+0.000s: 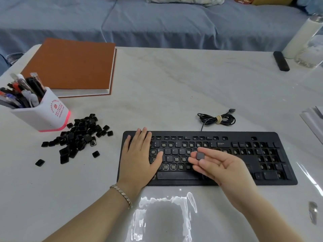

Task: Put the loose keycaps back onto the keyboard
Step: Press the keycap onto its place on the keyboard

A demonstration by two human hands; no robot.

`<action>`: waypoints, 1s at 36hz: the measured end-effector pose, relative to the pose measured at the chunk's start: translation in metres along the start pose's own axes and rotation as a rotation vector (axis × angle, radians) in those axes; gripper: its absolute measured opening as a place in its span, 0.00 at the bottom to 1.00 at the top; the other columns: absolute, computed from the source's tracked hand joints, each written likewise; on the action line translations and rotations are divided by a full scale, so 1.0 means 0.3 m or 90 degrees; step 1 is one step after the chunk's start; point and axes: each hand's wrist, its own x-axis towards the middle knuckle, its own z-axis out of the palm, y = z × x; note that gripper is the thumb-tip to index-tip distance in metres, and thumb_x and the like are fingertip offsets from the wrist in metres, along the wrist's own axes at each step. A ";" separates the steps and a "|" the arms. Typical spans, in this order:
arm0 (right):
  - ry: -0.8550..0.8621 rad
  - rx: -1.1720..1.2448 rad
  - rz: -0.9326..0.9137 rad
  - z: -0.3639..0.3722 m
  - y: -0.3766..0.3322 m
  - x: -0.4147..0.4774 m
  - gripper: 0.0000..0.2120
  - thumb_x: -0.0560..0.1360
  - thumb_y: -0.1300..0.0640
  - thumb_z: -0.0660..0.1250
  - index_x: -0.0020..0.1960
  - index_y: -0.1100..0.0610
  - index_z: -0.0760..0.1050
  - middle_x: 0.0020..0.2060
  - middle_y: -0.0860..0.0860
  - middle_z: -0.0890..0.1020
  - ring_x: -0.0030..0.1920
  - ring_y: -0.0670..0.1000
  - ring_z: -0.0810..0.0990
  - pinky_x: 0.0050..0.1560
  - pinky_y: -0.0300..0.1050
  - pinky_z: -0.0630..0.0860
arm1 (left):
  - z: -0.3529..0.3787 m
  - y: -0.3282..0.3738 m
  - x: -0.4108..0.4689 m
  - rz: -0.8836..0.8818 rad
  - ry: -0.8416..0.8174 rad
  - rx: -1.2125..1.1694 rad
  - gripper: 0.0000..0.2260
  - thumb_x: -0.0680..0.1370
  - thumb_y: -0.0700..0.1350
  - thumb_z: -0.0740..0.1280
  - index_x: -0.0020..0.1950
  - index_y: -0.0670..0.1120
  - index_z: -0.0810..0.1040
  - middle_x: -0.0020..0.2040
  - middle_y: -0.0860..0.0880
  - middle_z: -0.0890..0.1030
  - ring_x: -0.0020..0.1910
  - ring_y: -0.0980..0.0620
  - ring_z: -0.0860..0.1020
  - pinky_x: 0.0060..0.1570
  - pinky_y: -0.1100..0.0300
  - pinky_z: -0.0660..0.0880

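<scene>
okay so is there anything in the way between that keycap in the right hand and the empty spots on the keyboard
Nothing visible blocks it. The right hand holds the keycap just above the keyboard, with open sockets directly beneath. The left hand lies flat on the keyboard's left end, clear of that area.

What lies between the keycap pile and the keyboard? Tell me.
Only bare tabletop, seen in the head view; the pile of loose keycaps and the keyboard stand apart, nothing between them.
</scene>
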 end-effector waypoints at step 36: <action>-0.018 -0.159 -0.139 0.042 0.038 -0.026 0.14 0.63 0.78 0.70 0.38 0.60 0.78 0.34 0.52 0.84 0.33 0.44 0.79 0.36 0.32 0.76 | 0.000 0.001 0.001 -0.004 -0.004 -0.012 0.28 0.74 0.57 0.56 0.66 0.39 0.74 0.68 0.42 0.72 0.70 0.45 0.68 0.69 0.51 0.55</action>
